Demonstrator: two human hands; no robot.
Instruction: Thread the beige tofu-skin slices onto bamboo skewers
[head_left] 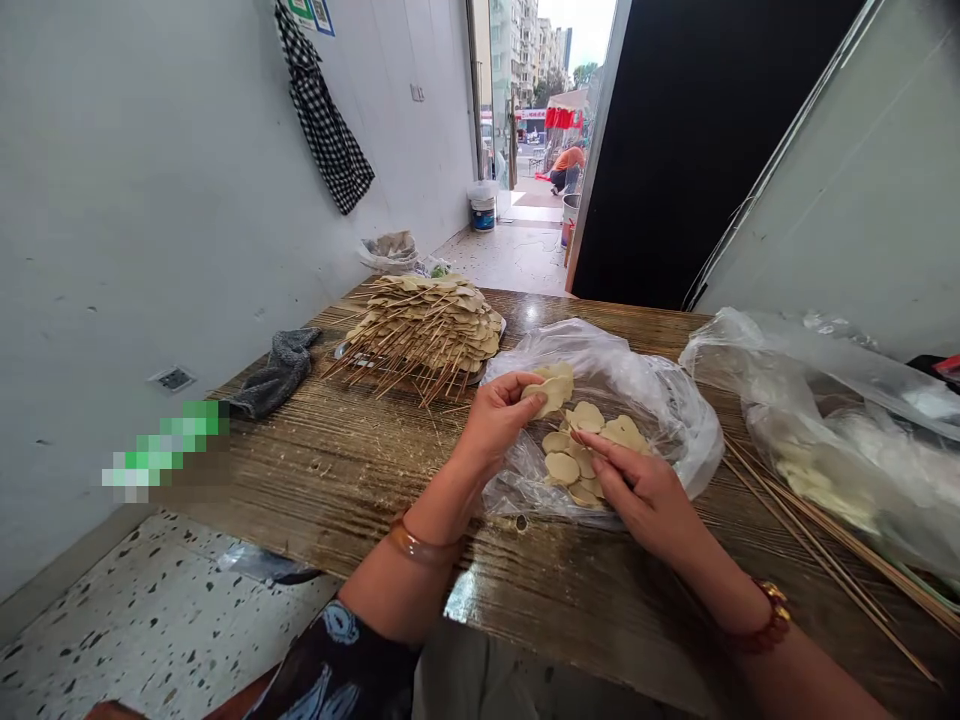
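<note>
L hand (pixel 499 420) pinching pale slices (pixel 553 388) over open plastic bag (pixel 671 400) on surface (pixel 360 470); R hand (pixel 646 495) at slice pile (pixel 562 468) inside, grip unclear. QR sign (pixel 322 16) on wall (pixel 150 150), text illegible.

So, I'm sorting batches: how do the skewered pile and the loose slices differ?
Sticks protrude from the skewered pile, none plainly from the loose slices. The skewered pile is a tall heap; the loose slices make a smaller, lower cluster. The skewered pile lies outside the plastic bag, the loose slices on it. Both show thin, pale pieces.
</note>
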